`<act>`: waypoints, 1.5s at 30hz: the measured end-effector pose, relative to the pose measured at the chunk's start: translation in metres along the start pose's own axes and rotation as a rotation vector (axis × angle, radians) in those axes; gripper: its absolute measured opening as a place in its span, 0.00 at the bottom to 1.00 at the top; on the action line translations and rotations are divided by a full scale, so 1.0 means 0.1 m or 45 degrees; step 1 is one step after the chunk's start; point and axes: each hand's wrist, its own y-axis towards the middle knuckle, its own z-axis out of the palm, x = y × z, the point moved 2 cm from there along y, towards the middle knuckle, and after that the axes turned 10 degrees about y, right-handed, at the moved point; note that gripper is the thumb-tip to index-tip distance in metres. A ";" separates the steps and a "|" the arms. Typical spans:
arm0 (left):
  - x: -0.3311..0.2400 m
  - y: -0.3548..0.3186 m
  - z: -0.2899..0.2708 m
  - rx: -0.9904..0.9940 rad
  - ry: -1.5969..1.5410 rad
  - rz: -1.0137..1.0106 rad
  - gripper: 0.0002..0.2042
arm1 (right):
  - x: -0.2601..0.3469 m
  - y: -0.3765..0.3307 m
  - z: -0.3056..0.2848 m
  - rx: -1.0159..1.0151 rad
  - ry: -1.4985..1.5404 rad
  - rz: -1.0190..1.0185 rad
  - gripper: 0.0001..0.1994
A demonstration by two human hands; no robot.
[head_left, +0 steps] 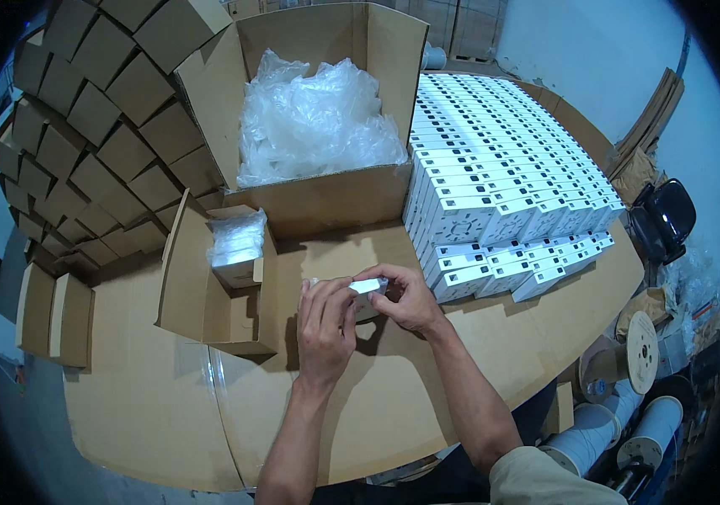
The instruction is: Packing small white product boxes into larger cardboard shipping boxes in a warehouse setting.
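Note:
Between my two hands is a small white box (368, 287), held just above the cardboard-covered table. My left hand (324, 324) grips its left side, with the fingers partly covering it. My right hand (408, 296) pinches the box at its right end between thumb and fingers. To the left of my hands stands an open brown carton (242, 337), with plastic-wrapped white items (236, 240) at its far end. On the right, many white boxes (461, 220) are stacked in tight rows, each with a small dark mark on its edge.
Behind, a large open carton (326, 202) holds clear plastic bags (314, 118). Brown boxes (107, 126) are piled high at the left, with small cartons (69, 320) by the table's left edge. Cable spools (642, 353) and a black chair (663, 219) stand off the right side.

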 end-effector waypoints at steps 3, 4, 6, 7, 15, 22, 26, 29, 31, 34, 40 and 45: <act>0.03 0.04 -0.05 -0.015 -0.100 -0.034 0.14 | -0.01 0.00 -0.01 -0.017 -0.038 0.034 0.14; 0.04 0.04 -0.07 0.025 -0.216 -0.151 0.15 | -0.01 -0.01 0.00 -0.018 -0.035 0.006 0.15; 0.07 0.04 -0.09 0.064 -0.329 -0.269 0.15 | 0.03 -0.02 0.01 -0.016 -0.029 -0.022 0.15; 0.10 0.04 -0.09 0.122 -0.414 -0.384 0.16 | 0.06 -0.03 0.02 -0.026 -0.093 -0.003 0.15; 0.29 -0.03 0.03 0.232 -0.723 -0.591 0.19 | 0.24 -0.07 0.04 -0.032 -0.595 -0.145 0.14; 0.37 -0.07 0.06 0.260 -0.778 -0.728 0.18 | 0.38 -0.07 0.08 -0.007 -0.725 -0.298 0.14; 0.36 -0.08 0.05 0.311 -0.835 -0.736 0.16 | 0.38 -0.08 0.08 0.047 -0.728 -0.146 0.12; 0.39 -0.15 0.13 0.362 -0.758 -0.766 0.18 | 0.36 -0.09 0.09 -0.007 -0.685 -0.211 0.12; 0.32 -0.15 0.11 0.380 -0.605 -0.764 0.19 | 0.32 -0.10 0.05 -0.032 -0.666 -0.223 0.12; 0.33 -0.23 0.12 0.494 -0.359 -0.737 0.27 | 0.20 -0.05 0.00 -0.051 -0.719 -0.284 0.11; 0.18 -0.46 0.00 0.334 0.031 -0.317 0.38 | 0.08 0.23 0.16 -0.148 0.107 -0.323 0.14; -0.06 -0.71 -0.32 0.580 0.273 -0.264 0.35 | 0.07 0.59 0.83 0.044 0.008 -0.385 0.14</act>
